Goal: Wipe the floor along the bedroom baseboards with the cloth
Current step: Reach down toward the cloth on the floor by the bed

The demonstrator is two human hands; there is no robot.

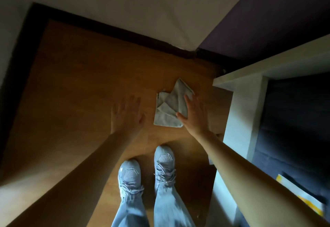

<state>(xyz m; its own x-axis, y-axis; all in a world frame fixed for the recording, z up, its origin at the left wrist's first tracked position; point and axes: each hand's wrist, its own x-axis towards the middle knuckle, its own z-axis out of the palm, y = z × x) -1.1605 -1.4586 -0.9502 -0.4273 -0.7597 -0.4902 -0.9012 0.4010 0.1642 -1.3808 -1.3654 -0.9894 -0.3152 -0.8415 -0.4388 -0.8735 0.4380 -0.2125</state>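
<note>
Soft matt grey cloth (169, 107) on smooth, faintly glossy wood floor (85, 76); dark baseboard (110, 28).

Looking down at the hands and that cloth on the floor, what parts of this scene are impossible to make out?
Head view only:
- Right hand over the cloth: whether it touches or hovers is unclear; it hides the cloth's right edge.
- Left hand: motion-blurred, contact with the floor uncertain.
- Baseboard: too dark to judge dust.
- Yellow object at the right: dim and partly hidden behind the right forearm, unidentifiable.
</note>
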